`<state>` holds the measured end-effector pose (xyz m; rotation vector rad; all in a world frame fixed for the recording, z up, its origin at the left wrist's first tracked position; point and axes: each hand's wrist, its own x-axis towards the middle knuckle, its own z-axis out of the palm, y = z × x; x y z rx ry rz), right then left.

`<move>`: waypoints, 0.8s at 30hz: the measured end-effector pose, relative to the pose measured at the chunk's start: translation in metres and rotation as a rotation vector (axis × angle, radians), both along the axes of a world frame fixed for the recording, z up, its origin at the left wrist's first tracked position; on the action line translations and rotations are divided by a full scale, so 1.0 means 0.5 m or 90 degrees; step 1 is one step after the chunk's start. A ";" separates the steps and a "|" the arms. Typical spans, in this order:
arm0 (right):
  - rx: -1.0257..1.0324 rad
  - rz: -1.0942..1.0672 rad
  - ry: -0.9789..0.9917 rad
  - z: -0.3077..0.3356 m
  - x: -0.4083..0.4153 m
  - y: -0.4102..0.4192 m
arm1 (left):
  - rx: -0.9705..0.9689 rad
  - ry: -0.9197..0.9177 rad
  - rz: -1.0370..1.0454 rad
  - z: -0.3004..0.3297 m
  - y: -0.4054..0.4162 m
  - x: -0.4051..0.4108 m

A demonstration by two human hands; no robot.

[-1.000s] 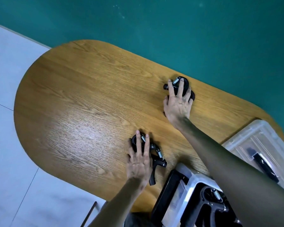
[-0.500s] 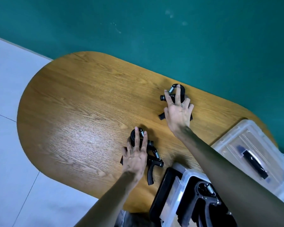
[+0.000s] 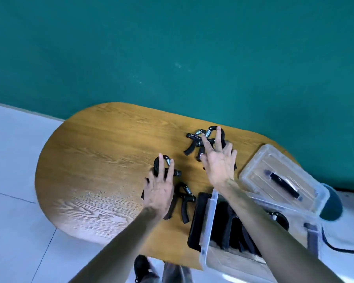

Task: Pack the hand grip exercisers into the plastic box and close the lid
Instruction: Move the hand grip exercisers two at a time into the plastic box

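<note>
Half a second on from the earlier picture, found the loose hand grip exercisers dragged nearer the plastic box than before. Under the left hand, pressed one exerciser flat to the table with straight, unclenched fingers, gripping nothing. Left a second exerciser just beside that wrist, close to the box's end. Under the right hand, covered a tangled far pair with spread, slightly bent fingers, laid on top rather than closed round. Judged this as sweeping, not lifting: brought the pieces within easy reach of the box, yet packed none of them. Already held several packed exercisers in the open box. Left the lid lying beyond it, apart from the rim, so closing not yet begun.

Noted the edges next. Stood the box at the table's near right corner; could not tell whether it overhung. Kept wide bare wood to the left, pieces well clear of the rounded end. Saw little room between far pair, lid and box wall. Crossed the right forearm over the box opening, so judged a drop-in easier from the left.
</note>
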<state>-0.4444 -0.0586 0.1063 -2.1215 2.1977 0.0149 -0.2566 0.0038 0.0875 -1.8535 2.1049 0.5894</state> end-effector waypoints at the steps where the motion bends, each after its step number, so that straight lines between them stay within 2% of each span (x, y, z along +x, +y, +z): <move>1: -0.005 -0.005 0.002 0.017 -0.001 0.031 | -0.022 -0.006 -0.005 0.016 0.010 0.003; 5: -0.034 -0.031 0.014 0.064 -0.002 0.149 | -0.114 -0.029 -0.030 0.065 0.059 0.010; 11: -0.033 -0.081 0.029 0.103 -0.002 0.340 | -0.164 -0.017 -0.093 0.135 0.150 -0.025; 20: -0.020 -0.179 0.002 0.109 -0.070 0.501 | -0.140 0.070 -0.139 0.150 0.277 -0.140; 24: -0.017 -0.222 -0.018 0.090 -0.124 0.556 | -0.146 0.063 -0.166 0.128 0.314 -0.199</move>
